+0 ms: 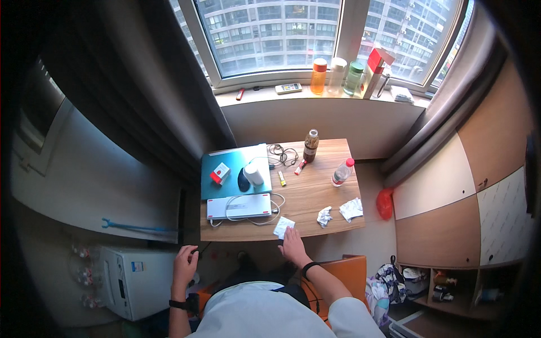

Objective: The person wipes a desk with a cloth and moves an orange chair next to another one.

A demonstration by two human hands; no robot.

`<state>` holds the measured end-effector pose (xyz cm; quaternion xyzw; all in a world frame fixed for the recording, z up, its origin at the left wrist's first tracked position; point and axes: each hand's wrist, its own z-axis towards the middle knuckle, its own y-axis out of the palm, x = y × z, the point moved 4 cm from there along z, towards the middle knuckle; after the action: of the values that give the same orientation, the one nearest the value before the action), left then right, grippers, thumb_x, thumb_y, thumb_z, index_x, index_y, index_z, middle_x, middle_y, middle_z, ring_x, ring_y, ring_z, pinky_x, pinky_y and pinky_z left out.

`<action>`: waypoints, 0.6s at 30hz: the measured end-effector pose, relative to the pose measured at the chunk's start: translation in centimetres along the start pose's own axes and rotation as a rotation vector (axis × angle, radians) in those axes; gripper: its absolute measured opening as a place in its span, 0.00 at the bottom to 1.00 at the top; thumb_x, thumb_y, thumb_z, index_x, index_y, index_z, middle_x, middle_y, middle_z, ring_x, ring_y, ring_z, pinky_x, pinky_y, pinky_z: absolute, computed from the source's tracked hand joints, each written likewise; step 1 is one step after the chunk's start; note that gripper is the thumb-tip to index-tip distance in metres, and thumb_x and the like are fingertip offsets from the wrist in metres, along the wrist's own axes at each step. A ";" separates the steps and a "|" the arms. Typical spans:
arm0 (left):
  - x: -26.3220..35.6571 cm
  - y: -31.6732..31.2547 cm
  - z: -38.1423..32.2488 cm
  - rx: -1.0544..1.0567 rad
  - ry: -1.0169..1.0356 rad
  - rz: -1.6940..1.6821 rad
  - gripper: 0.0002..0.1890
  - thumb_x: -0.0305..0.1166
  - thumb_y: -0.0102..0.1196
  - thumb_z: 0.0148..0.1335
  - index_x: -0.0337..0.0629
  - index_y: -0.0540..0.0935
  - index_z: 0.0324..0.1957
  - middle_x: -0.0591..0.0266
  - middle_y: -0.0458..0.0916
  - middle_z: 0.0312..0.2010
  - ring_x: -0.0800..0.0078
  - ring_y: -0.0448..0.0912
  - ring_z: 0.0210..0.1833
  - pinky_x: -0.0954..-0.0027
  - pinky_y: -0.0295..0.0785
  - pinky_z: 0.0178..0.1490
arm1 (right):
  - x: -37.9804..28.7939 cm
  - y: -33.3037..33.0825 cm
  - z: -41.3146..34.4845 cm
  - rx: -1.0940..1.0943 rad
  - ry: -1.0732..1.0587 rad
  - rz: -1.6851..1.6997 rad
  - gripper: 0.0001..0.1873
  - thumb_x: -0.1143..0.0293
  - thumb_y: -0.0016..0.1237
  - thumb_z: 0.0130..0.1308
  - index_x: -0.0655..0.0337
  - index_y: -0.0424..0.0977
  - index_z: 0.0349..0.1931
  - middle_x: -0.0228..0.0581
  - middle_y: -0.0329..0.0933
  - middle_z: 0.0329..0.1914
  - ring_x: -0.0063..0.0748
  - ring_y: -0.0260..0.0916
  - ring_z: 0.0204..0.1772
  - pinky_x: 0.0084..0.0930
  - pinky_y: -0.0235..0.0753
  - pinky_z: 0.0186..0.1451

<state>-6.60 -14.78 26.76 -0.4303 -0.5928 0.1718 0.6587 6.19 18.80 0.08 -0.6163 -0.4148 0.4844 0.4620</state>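
My right hand is at the table's front edge, its fingers over the lower corner of a folded white tissue and holding it against the wood. The thumb sits lower, off the edge. My left hand hangs in the air left of the table, fingers loosely bent, with nothing seen in it. Just beyond the tissue lies a white keyboard-like device, turned underside up, its white cable looped around it. Two crumpled tissues, one smaller and one wider, rest at the table's right front.
A teal laptop carries a small red-and-white box, a black mouse and a white cylinder. Behind are a dark drink bottle, a red-capped bottle and coiled cable. An orange chair stands at my right.
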 end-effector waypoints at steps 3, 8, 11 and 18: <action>0.3 0.1 0.3 -0.004 0.016 -0.002 0.11 0.28 0.56 0.68 0.35 0.82 0.49 0.54 0.81 0.47 0.65 0.82 0.36 0.68 0.77 0.41 | 0.7 -0.6 0.2 -0.016 -0.066 -0.004 0.42 0.49 0.52 0.64 0.80 0.61 0.66 0.65 0.59 0.73 0.56 0.56 0.76 0.50 0.48 0.79; 0.7 0.3 0.5 -0.036 0.035 -0.017 0.11 0.28 0.56 0.68 0.35 0.82 0.48 0.54 0.81 0.47 0.65 0.82 0.36 0.68 0.77 0.41 | 6.0 -2.2 0.6 0.018 0.122 -0.058 0.41 0.50 0.52 0.64 0.76 0.62 0.67 0.62 0.62 0.72 0.54 0.56 0.76 0.49 0.50 0.79; 0.4 0.8 0.3 -0.058 0.047 0.011 0.11 0.29 0.54 0.69 0.35 0.81 0.49 0.53 0.80 0.47 0.64 0.82 0.40 0.67 0.77 0.44 | 7.3 -4.2 0.7 0.103 0.032 -0.014 0.39 0.51 0.53 0.64 0.74 0.62 0.66 0.62 0.62 0.71 0.54 0.56 0.76 0.49 0.52 0.78; 0.5 0.9 -0.9 -0.011 0.071 -0.010 0.10 0.29 0.55 0.69 0.35 0.82 0.48 0.53 0.81 0.47 0.63 0.82 0.37 0.68 0.76 0.42 | 13.9 -3.9 -1.9 -0.018 0.312 -0.055 0.42 0.49 0.52 0.65 0.73 0.58 0.70 0.56 0.59 0.75 0.53 0.56 0.76 0.50 0.51 0.79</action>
<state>-5.39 -14.19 26.47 -0.4367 -0.5722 0.1500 0.6778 10.37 32.71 1.04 -0.6767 -0.3592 0.3662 0.5282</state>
